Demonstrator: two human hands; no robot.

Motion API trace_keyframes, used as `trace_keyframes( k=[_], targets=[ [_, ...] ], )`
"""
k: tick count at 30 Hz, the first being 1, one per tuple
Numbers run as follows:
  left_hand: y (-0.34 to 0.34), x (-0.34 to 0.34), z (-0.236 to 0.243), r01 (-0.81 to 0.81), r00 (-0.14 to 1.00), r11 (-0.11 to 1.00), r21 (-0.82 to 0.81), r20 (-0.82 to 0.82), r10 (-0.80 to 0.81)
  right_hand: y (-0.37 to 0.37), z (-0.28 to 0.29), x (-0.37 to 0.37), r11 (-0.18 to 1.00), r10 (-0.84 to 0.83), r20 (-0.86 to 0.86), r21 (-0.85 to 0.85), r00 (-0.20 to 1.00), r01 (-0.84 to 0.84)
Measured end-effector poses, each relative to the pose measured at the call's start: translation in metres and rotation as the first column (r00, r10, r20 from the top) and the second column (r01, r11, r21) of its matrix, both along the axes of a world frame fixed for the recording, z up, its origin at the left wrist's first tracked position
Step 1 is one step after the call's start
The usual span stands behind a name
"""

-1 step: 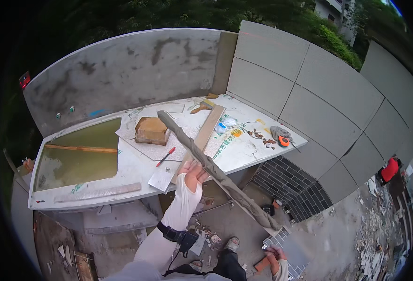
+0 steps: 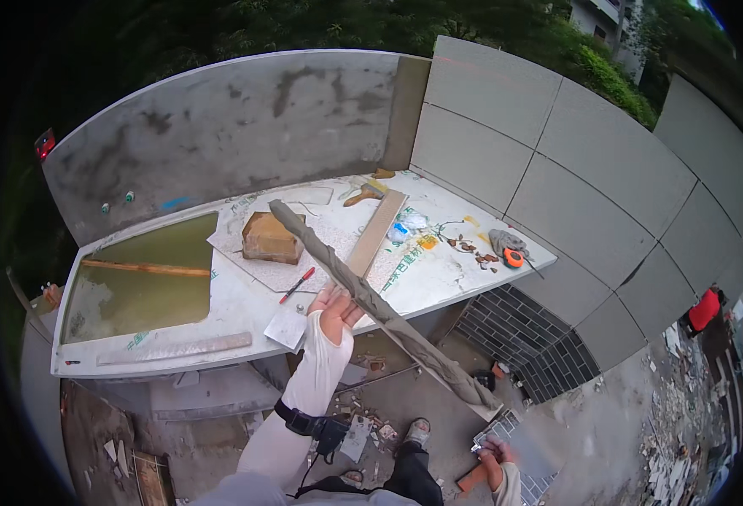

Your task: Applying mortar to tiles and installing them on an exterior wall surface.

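My left hand [image 2: 336, 314] is closed around a long narrow strip [image 2: 418, 350] coated in ridged grey mortar, held diagonally over the worktop's front edge. Low at the right, my right hand [image 2: 496, 464] grips a shiny metal trowel [image 2: 527, 455] with an orange-brown handle, close by the strip's lower end. Behind my left hand lie a red marker [image 2: 296, 285], a small white piece [image 2: 285, 325] and a tan block [image 2: 272, 238] on a speckled slab. A pale board [image 2: 376, 236] runs back beneath the strip.
The white worktop [image 2: 144, 350] also bears a brush [image 2: 363, 194], plastic scraps and an orange tape measure [image 2: 513, 257]. Its left opening holds murky water [image 2: 144, 295]. Walls [image 2: 489, 160] stand behind and right. Rubble [image 2: 667, 438] covers ground at right; a person in red [image 2: 702, 310] is beyond.
My left hand and the mortared strip have shifted slightly to the left. My right hand stays in nearly the same place with the trowel.
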State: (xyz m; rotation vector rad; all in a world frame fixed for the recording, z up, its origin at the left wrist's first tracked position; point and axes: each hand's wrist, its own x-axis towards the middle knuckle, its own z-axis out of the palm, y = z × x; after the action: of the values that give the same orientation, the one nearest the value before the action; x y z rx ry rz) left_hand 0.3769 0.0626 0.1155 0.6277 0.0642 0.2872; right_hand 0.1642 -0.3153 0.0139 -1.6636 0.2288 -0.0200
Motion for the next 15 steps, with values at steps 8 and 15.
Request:
trace_keyframes(
  k=[8,15],
  targets=[
    [0.095,0.046,-0.004,-0.500,0.866,0.864,0.057,0.009,0.500,-0.028,0.045,0.273,0.705,0.503,0.001,-0.579,0.864,-0.410],
    [0.140,-0.011,-0.004,-0.820,0.525,0.549,0.159,-0.172,0.834,0.069,0.089,0.470,0.362,0.922,0.277,-0.866,0.272,-0.345]
  ],
)
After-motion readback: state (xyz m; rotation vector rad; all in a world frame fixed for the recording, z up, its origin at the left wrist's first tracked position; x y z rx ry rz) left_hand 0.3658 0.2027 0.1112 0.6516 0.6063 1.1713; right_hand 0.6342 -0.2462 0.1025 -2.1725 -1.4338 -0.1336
